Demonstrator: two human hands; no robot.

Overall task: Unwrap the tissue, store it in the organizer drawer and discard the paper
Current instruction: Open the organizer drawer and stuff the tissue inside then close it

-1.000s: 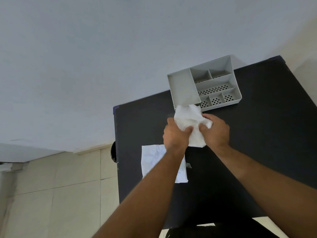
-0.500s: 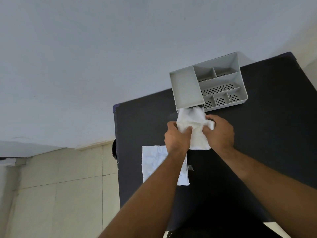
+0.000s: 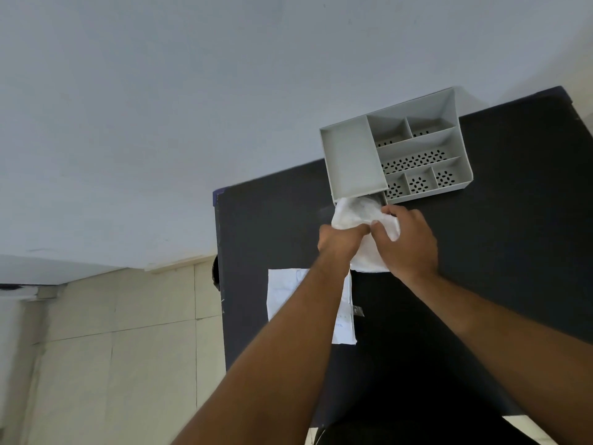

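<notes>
A crumpled white tissue (image 3: 354,215) is bunched between both hands, its far end touching the open front of the grey organizer (image 3: 349,162), under the big left compartment. My left hand (image 3: 340,244) grips the tissue's near left side. My right hand (image 3: 406,244) pinches it from the right, fingers pressing towards the opening. The tissue's lower part hangs out behind my hands. The flattened white wrapping paper (image 3: 288,290) lies on the black table (image 3: 500,252) under my left forearm.
The organizer stands at the table's far edge against a pale wall, with several perforated small compartments (image 3: 417,162) on its right. The table's left edge (image 3: 219,284) drops to a tiled floor. A small metal piece (image 3: 357,310) lies beside the paper.
Both hands have pushed the tissue forward to the organizer's front opening; its far end now touches the opening, and my right fingers have shifted over the top of it.
</notes>
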